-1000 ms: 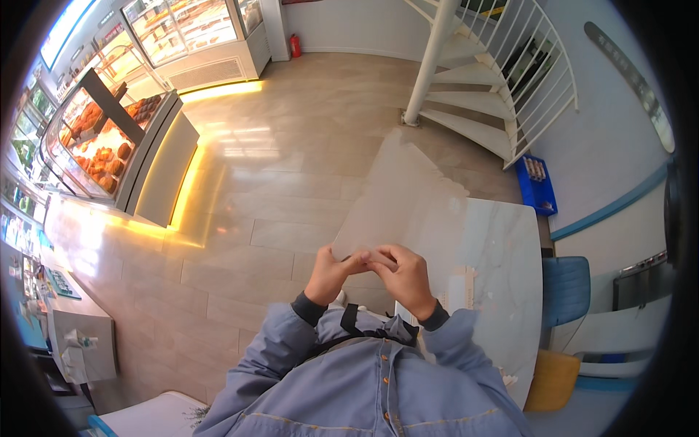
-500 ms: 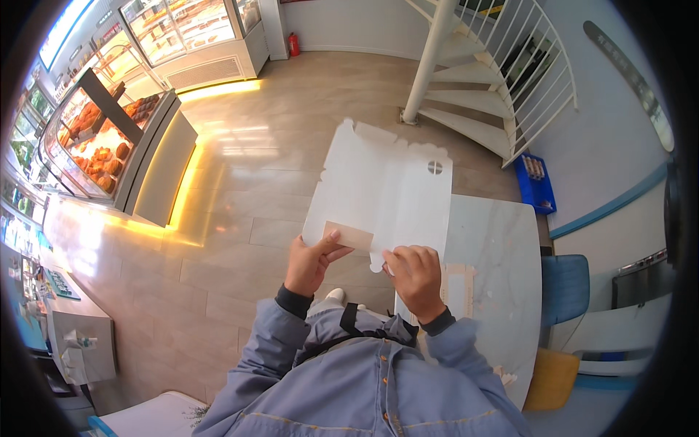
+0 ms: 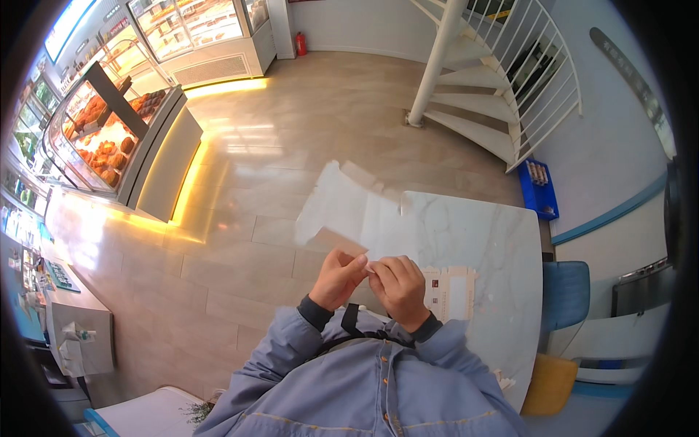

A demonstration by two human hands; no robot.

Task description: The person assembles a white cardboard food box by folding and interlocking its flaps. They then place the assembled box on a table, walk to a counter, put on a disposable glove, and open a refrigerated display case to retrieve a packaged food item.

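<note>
While left hand [image 3: 337,279] and right hand [image 3: 398,290] stand close together, the white sheet [image 3: 336,200] lies forward of their fingertips, left of the smooth, grey-veined table [image 3: 499,247]; left grips it by the tan patch [image 3: 337,240]; right pinches narrowly at its near edge; neither nearer; sheet thin, seemingly card, uneven-edged; long axis indeterminate through blur.

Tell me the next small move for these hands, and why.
I'd probably steady the white sheet first: its far part looks blurred, while the left hand and right hand come together at its near edge, close to the tan patch.
</note>
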